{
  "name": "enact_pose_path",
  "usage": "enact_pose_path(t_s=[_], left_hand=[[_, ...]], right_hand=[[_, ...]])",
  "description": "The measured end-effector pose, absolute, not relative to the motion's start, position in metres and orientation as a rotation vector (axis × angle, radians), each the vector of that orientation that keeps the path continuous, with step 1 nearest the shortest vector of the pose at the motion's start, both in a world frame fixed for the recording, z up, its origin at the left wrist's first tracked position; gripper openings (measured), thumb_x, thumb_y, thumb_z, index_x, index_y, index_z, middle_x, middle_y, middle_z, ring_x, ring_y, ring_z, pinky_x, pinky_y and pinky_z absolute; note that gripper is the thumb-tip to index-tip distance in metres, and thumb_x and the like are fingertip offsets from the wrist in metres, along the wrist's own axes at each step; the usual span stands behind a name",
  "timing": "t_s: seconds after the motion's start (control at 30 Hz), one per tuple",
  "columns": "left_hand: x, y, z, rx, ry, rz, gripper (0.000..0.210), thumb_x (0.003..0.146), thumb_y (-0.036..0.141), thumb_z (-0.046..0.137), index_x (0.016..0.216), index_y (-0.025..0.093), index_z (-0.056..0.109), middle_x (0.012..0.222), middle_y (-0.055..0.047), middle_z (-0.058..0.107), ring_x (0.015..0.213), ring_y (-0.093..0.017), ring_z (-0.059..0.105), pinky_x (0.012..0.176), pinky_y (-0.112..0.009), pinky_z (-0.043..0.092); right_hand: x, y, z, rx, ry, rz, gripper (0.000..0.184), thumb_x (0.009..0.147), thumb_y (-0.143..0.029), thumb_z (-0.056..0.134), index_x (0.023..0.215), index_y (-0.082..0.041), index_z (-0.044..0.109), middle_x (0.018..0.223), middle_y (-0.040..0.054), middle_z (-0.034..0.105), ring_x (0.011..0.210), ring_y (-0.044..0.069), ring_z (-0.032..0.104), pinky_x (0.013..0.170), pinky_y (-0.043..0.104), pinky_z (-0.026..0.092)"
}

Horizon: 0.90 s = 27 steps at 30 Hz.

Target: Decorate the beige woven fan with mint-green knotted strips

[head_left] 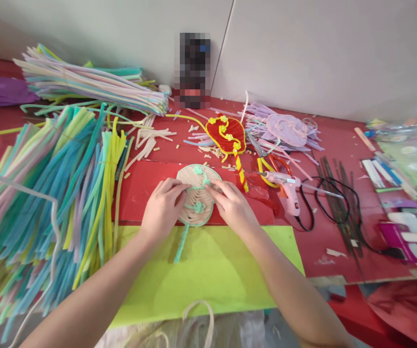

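A small round fan (190,195) of beige pipe cleaners lies in front of me, with a mint-green rim, green flowers and a twisted green handle (181,244) pointing toward me. Across its face runs a mint-green pipe cleaner (196,188). My left hand (165,205) pinches this strip at the fan's left side, fingers closed. From the right, my right hand (233,205) is closed at the strip's other end, near the upper flower (206,181); its fingertips partly hide what they grip. Behind the fan lies a red and yellow fan (226,135).
Bundles of coloured pipe cleaners (49,193) fill the left side. A pink glue gun (290,193) with a black cord lies at right beside pliers (279,164). A lilac fan (286,129) rests on purple stems. A yellow-green sheet (204,275) covers the table's front edge.
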State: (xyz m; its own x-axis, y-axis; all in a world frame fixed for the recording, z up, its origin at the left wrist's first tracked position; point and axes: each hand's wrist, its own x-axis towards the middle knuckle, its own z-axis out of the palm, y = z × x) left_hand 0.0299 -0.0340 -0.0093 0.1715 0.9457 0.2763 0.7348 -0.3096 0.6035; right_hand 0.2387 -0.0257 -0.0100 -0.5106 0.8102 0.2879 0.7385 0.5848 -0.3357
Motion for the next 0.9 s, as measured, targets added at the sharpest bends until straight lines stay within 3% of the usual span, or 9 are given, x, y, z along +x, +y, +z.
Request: enact_pose_path(t_s=[0.4,0.7,0.9], left_hand=[[0.038,-0.044,0.0,2.529,1.647,0.562,0.031,0.092,0.024,0.044,0.119,0.021,0.059,0.116,-0.009,0.059,0.098,-0.024,0.055,0.084,-0.039,0.046],[0.044,-0.046,0.0,2.642,1.633,0.425,0.029,0.091,0.022,0.045,0.115,0.02,0.061,0.118,-0.01,0.057,0.097,-0.025,0.055,0.083,-0.04,0.045],[0.045,-0.046,0.0,2.667,1.631,0.412,0.032,0.091,0.023,0.045,0.12,0.02,0.057,0.118,-0.01,0.056,0.097,-0.024,0.054,0.083,-0.04,0.045]], right_hand=[[0.242,-0.034,-0.015,-1.245,-2.378,0.257,0.044,0.091,-0.009,0.039,0.132,-0.019,0.05,0.134,0.01,0.052,0.121,0.021,0.05,0.104,0.04,0.045],[0.24,-0.035,-0.013,-1.276,-2.426,0.204,0.042,0.09,-0.008,0.04,0.13,-0.015,0.053,0.133,0.012,0.053,0.119,0.023,0.051,0.103,0.041,0.045],[0.241,-0.034,-0.014,-1.265,-2.419,0.218,0.048,0.09,-0.007,0.04,0.136,-0.02,0.046,0.133,0.0108,0.052,0.118,0.022,0.051,0.103,0.042,0.045]])
